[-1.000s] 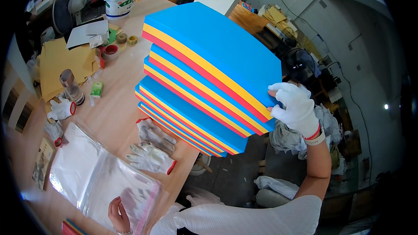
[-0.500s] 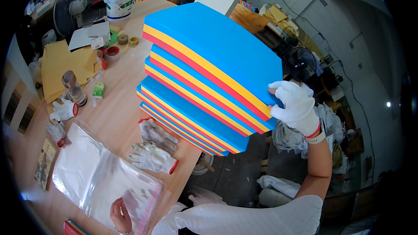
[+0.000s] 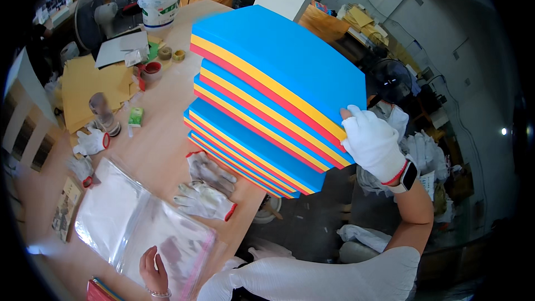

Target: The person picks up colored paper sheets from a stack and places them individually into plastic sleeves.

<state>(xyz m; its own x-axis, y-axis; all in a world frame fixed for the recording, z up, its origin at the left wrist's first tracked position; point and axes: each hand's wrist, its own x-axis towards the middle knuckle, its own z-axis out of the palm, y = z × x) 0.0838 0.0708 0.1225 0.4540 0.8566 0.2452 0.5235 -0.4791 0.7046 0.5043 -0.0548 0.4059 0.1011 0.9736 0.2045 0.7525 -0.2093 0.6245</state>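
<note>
foam boards (image 3: 278,61) blue/yellow/red stripes | glove (image 3: 372,144) white | bucket (image 3: 159,4) white

Left hand (image 3: 154,270) — fingers under plastic bags (image 3: 134,228)

The stacked foam boards (image 3: 273,95) look matt and smooth, in blue, yellow and red layers. A white knitted cloth glove covers the right hand (image 3: 372,144). The plastic bags (image 3: 139,228) are glossy and clear, lying on the pale, smooth wooden bench (image 3: 161,128).
</note>
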